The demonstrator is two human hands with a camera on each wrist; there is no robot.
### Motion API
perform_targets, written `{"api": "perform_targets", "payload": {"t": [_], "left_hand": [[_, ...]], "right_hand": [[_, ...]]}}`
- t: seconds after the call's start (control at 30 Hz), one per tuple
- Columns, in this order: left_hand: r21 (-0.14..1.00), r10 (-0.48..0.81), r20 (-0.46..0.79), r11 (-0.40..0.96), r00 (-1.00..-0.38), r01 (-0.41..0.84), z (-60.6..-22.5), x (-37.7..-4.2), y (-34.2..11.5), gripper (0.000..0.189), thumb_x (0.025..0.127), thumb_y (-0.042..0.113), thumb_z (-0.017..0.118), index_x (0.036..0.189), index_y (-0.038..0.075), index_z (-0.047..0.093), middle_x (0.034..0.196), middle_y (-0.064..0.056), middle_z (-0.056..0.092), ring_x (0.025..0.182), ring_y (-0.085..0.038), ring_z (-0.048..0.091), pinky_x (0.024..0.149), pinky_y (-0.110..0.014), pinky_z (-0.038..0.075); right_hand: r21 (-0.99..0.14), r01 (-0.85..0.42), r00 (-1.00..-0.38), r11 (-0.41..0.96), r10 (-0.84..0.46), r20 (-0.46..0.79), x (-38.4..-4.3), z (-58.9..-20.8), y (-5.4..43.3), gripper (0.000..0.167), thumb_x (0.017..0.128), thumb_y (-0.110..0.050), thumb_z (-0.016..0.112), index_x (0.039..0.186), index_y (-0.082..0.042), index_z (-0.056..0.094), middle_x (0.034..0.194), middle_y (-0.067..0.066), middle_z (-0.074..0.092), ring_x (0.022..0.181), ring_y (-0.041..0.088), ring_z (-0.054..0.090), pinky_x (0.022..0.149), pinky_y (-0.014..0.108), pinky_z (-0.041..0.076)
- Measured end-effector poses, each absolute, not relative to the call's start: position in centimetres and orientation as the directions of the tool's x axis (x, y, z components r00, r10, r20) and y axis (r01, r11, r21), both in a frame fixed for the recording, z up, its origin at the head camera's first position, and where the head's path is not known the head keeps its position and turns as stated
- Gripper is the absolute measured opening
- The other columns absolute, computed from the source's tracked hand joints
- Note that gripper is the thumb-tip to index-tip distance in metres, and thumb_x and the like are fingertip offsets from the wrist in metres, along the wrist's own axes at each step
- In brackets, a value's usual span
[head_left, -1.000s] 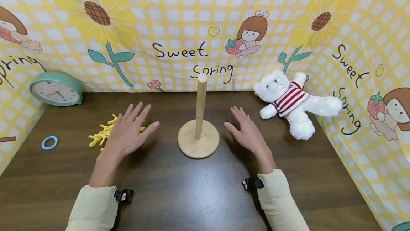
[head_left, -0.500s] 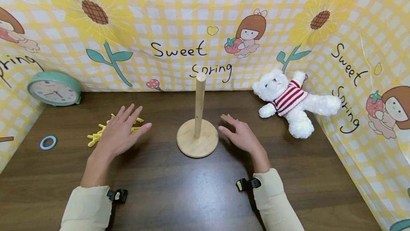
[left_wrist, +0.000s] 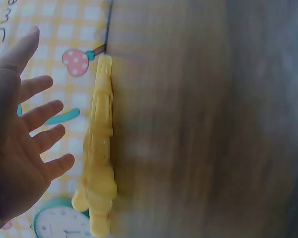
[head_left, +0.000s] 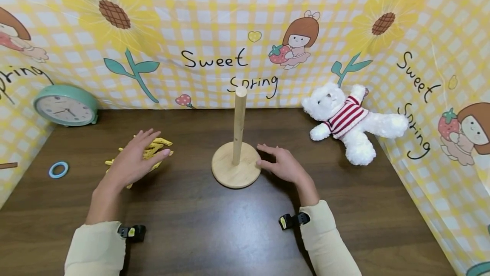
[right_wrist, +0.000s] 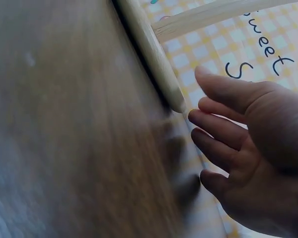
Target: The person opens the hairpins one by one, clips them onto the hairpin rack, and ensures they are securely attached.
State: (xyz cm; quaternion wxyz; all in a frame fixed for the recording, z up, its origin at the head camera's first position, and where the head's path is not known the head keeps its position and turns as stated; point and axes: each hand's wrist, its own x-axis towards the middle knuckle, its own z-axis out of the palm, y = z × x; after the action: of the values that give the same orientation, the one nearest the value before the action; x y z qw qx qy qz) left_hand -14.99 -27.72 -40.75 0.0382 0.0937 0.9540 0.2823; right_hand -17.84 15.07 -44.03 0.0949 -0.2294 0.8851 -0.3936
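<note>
My left hand [head_left: 130, 161] hovers over a heap of yellow, stick-like pieces with knobby ends [head_left: 162, 142], hiding part of it. In the left wrist view the fingers are spread beside the yellow pieces [left_wrist: 103, 124], with a gap between. My right hand [head_left: 285, 165] is at the right edge of a round wooden base [head_left: 226, 174] with an upright wooden post [head_left: 239, 127]. Seen from the right wrist, its fingers are relaxed and hold nothing, just short of the base's rim [right_wrist: 156, 64].
A light blue ring [head_left: 58, 169] lies at the left of the brown table [head_left: 214, 233]. Behind it stands a green clock [head_left: 66, 106]. At right, a white teddy bear [head_left: 361, 150] in a striped shirt lies near the patterned cloth wall [head_left: 214, 21].
My left hand has moved left and toward me, uncovering more yellow pieces on its right. The right hand has come left to the wooden base's edge.
</note>
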Motion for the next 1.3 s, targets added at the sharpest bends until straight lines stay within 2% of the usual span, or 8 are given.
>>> {"api": "perform_targets", "payload": {"t": [0.17,0.3,0.5,0.73,0.87,1.03,1.2,1.3], "left_hand": [[0.558,0.175,-0.022,0.819,-0.984,0.133,-40.8,-15.1,-28.9,0.083,0.1,0.056,0.056,0.158,0.002,0.031,0.161,-0.028,0.024,0.15,-0.048,0.012,0.109,-0.074,0.018],[0.567,0.151,-0.017,0.816,-0.988,0.115,-40.9,-15.1,-29.9,0.081,0.102,0.053,0.055,0.157,0.0,0.031,0.16,-0.031,0.023,0.149,-0.051,0.012,0.108,-0.075,0.017],[0.591,0.114,-0.019,0.803,-0.993,0.08,-41.2,-15.0,-31.2,0.078,0.103,0.05,0.054,0.157,-0.001,0.031,0.16,-0.033,0.021,0.145,-0.056,0.015,0.106,-0.077,0.02],[0.61,0.094,-0.025,0.79,-0.995,0.059,-41.9,-15.3,-32.4,0.077,0.104,0.049,0.054,0.157,-0.001,0.03,0.16,-0.033,0.021,0.142,-0.059,0.021,0.103,-0.077,0.023],[0.606,0.082,-0.023,0.794,-0.996,0.051,-42.3,-15.9,-33.1,0.075,0.104,0.047,0.054,0.156,-0.003,0.03,0.155,-0.036,0.028,0.137,-0.059,0.028,0.101,-0.076,0.028],[0.613,0.062,-0.05,0.79,-0.997,0.019,-42.8,-16.6,-33.9,0.074,0.105,0.048,0.051,0.157,-0.001,0.03,0.146,-0.037,0.039,0.125,-0.056,0.041,0.092,-0.071,0.036],[0.61,0.072,-0.088,0.793,-0.994,0.004,-43.2,-17.2,-34.4,0.073,0.106,0.048,0.047,0.157,-0.002,0.03,0.136,-0.038,0.045,0.115,-0.051,0.046,0.087,-0.065,0.04],[0.59,0.065,-0.115,0.807,-0.991,-0.016,-43.4,-17.6,-34.5,0.072,0.107,0.049,0.044,0.157,-0.002,0.03,0.139,-0.04,0.043,0.118,-0.053,0.045,0.089,-0.067,0.04]], "right_hand": [[-0.736,-0.336,-0.873,0.588,-0.488,0.009,-17.9,-44.1,15.2,0.055,0.099,-0.024,0.069,0.146,-0.002,0.053,0.148,0.014,0.052,0.14,0.027,0.045,0.122,0.047,0.018],[-0.727,-0.353,-0.857,0.588,-0.515,0.0,-17.9,-44.1,15.2,0.055,0.099,-0.024,0.068,0.148,-0.002,0.051,0.151,0.014,0.048,0.144,0.026,0.04,0.122,0.049,0.013],[-0.696,-0.413,-0.814,0.588,-0.58,-0.007,-18.0,-44.3,15.1,0.048,0.103,-0.019,0.062,0.147,-0.005,0.052,0.155,0.012,0.043,0.148,0.026,0.032,0.122,0.055,0.007],[-0.688,-0.433,-0.8,0.583,-0.601,-0.006,-18.0,-44.4,15.2,0.048,0.104,-0.018,0.059,0.149,-0.004,0.05,0.157,0.011,0.041,0.147,0.024,0.032,0.122,0.053,0.004],[-0.693,-0.433,-0.793,0.576,-0.609,-0.011,-18.1,-44.5,15.1,0.049,0.105,-0.018,0.058,0.15,-0.004,0.048,0.158,0.01,0.039,0.147,0.023,0.032,0.122,0.051,0.005],[-0.683,-0.447,-0.778,0.578,-0.628,-0.022,-18.1,-44.4,15.1,0.05,0.105,-0.018,0.057,0.152,-0.005,0.045,0.16,0.01,0.036,0.146,0.022,0.034,0.123,0.051,0.003],[-0.663,-0.469,-0.768,0.584,-0.64,-0.021,-18.1,-44.4,15.1,0.051,0.106,-0.018,0.057,0.153,-0.004,0.043,0.16,0.01,0.036,0.145,0.023,0.037,0.122,0.052,0.003],[-0.654,-0.473,-0.768,0.59,-0.64,-0.021,-18.0,-44.2,15.2,0.051,0.105,-0.018,0.057,0.153,-0.004,0.044,0.159,0.01,0.037,0.144,0.023,0.039,0.122,0.051,0.004]]}}
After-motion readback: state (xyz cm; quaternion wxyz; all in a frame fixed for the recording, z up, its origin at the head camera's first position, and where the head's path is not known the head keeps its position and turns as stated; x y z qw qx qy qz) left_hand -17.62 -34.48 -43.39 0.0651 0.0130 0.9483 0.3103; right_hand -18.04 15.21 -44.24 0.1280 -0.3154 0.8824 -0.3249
